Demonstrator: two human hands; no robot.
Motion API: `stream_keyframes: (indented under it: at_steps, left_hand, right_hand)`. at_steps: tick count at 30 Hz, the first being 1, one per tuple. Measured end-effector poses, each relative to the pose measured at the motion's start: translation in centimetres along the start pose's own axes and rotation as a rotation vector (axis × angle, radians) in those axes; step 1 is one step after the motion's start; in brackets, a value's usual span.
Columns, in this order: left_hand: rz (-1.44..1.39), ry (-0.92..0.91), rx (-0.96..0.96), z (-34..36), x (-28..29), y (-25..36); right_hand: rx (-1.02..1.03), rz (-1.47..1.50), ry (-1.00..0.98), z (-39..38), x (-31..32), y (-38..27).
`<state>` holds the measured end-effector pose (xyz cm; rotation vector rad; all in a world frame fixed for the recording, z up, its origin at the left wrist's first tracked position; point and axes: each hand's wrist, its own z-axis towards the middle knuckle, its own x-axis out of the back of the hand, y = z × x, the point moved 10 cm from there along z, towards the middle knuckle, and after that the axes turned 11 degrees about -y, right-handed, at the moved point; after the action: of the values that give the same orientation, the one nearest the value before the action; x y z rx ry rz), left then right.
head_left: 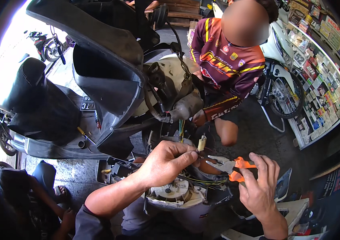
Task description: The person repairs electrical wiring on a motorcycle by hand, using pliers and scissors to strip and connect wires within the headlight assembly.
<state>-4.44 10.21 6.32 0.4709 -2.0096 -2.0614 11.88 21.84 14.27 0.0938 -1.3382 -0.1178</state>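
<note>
My left hand (166,162) comes in from the lower left, thumb and forefinger pinched on a thin dark wire. Right at those fingertips stands a small cream plastic connector (202,144). In my right hand (260,186) is a pair of pliers (222,165) with orange handles. Their jaws are parted and point at my left fingertips, close to the wire. The fingers of that hand lie loosely around the handles. Below both hands lies an opened scooter headlight assembly (174,192), with yellow-green wires (206,181) running across it.
A stripped scooter (110,84) with dark panels fills the upper left. A screwdriver (86,135) lies on its footboard. Opposite me, a person in a maroon jersey (230,64) crouches by the wiring. Someone else (34,200) sits lower left. A glass display case (322,80) stands right.
</note>
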Motion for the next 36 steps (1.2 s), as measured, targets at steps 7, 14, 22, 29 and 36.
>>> stream_keyframes:
  at_steps: [7, 14, 22, 29, 36]
  left_hand:
    - [0.018, -0.001, 0.017, -0.1, 0.0, 0.0]
    - [0.042, 0.003, 0.016, -0.2, -0.2, 0.3]
    - [0.016, 0.028, -0.035, -0.2, -0.3, 0.3]
    - [0.155, 0.108, -0.124, -1.0, -0.1, 1.7]
    - [0.420, 0.072, -0.414, -2.3, -0.4, 3.4]
  right_hand:
    - [0.025, -0.065, 0.006, 0.6, 0.6, -0.8]
    - [0.052, -0.134, 0.022, 0.4, 0.8, -1.3]
    - [0.054, -0.130, 0.011, 0.4, 1.1, -1.7]
    - [0.056, 0.162, -0.145, 0.7, 0.0, -1.4]
    - [-0.282, 1.435, -0.800, -1.7, -6.8, -0.8]
